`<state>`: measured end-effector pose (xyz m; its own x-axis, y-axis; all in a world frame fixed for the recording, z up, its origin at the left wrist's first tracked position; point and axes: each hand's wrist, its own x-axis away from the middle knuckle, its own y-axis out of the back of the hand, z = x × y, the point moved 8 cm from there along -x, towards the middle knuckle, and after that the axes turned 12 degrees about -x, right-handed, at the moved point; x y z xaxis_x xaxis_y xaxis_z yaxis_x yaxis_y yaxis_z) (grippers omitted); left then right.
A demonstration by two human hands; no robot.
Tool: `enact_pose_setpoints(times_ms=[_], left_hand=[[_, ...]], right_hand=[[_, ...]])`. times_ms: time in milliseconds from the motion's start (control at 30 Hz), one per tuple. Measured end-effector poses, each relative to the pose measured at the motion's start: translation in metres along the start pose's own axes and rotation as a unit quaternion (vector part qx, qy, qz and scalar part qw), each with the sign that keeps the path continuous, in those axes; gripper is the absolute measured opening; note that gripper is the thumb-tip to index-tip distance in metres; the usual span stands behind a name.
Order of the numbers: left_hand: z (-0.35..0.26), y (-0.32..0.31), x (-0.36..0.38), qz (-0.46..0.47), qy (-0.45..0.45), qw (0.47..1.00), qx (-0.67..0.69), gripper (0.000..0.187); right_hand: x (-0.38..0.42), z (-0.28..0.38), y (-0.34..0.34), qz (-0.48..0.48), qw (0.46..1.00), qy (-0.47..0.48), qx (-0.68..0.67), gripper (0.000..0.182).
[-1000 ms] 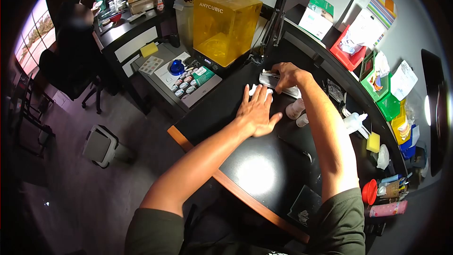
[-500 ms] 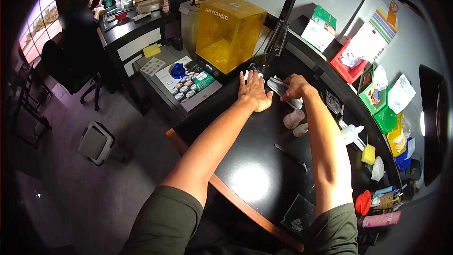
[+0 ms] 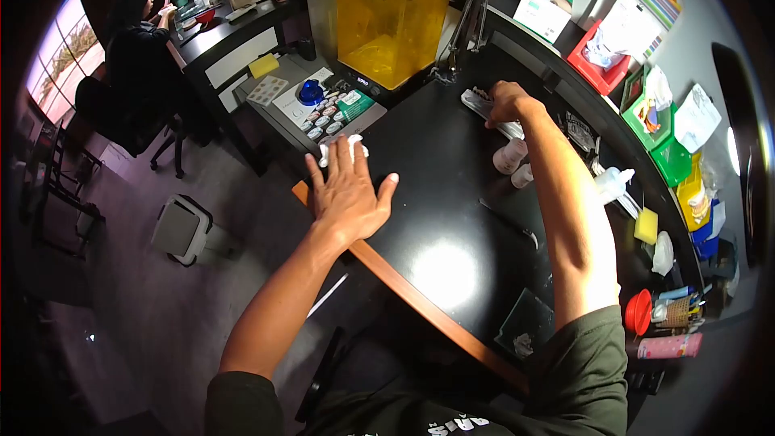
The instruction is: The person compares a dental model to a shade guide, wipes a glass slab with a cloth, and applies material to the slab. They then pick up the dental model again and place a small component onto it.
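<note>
White wipe (image 3: 324, 153), one, pressed under left hand (image 3: 349, 203), fingers parted, at black bench's (image 3: 432, 173) left edge near front corner. One pale slender item (image 3: 475, 102) gripped by right hand (image 3: 512, 102), long axis roughly parallel to wooden front edge (image 3: 424, 297); two bottles (image 3: 509, 157) beside.

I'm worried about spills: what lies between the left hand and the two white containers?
In the head view, only bare black tabletop lies between the left hand and the white containers.
</note>
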<state>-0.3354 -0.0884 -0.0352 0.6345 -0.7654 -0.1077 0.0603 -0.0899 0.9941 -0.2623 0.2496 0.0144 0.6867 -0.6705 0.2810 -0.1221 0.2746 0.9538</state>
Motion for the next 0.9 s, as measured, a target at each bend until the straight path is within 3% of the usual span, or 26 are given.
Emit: enact_pose_setpoints(times_ms=[167,233,333,433,500,567,633,733,833,900], left_hand=[[0.017,-0.003,0.009,-0.04,0.033,0.999,-0.013,0.085],[0.024,0.004,0.005,-0.007,0.056,0.998,0.002,0.082],[0.042,0.009,-0.008,0.022,0.098,0.994,0.033,0.073],[0.073,-0.014,-0.034,0.18,0.088,0.968,0.152,0.077],[0.121,-0.047,-0.045,0.131,0.119,0.965,0.192,0.079],[0.194,-0.123,-0.059,0.032,0.205,0.868,0.451,0.073],[0.218,-0.129,-0.012,0.091,0.289,0.799,0.519,0.058],[0.224,-0.16,0.061,0.1,0.393,0.699,0.589,0.046],[0.226,-0.227,0.129,0.111,0.422,0.666,0.605,0.044],[0.214,-0.259,0.18,0.132,0.432,0.605,0.655,0.044]], right_hand=[[0.032,0.02,0.011,-0.078,0.994,0.075,-0.002,0.079],[0.064,0.036,0.019,-0.118,0.984,0.13,0.003,0.08],[0.107,0.058,0.008,-0.058,0.984,0.165,0.019,0.072],[0.15,0.081,-0.023,0.016,0.983,0.183,0.018,0.063],[0.174,0.094,-0.045,0.03,0.978,0.207,0.019,0.059],[0.2,0.107,-0.06,0.057,0.979,0.197,0.005,0.055],[0.211,0.114,-0.077,0.041,0.975,0.217,-0.025,0.051],[0.222,0.125,-0.085,-0.01,0.967,0.239,-0.093,0.045],[0.225,0.134,-0.095,-0.063,0.95,0.276,-0.131,0.044],[0.232,0.138,-0.099,-0.108,0.944,0.274,-0.149,0.042]])
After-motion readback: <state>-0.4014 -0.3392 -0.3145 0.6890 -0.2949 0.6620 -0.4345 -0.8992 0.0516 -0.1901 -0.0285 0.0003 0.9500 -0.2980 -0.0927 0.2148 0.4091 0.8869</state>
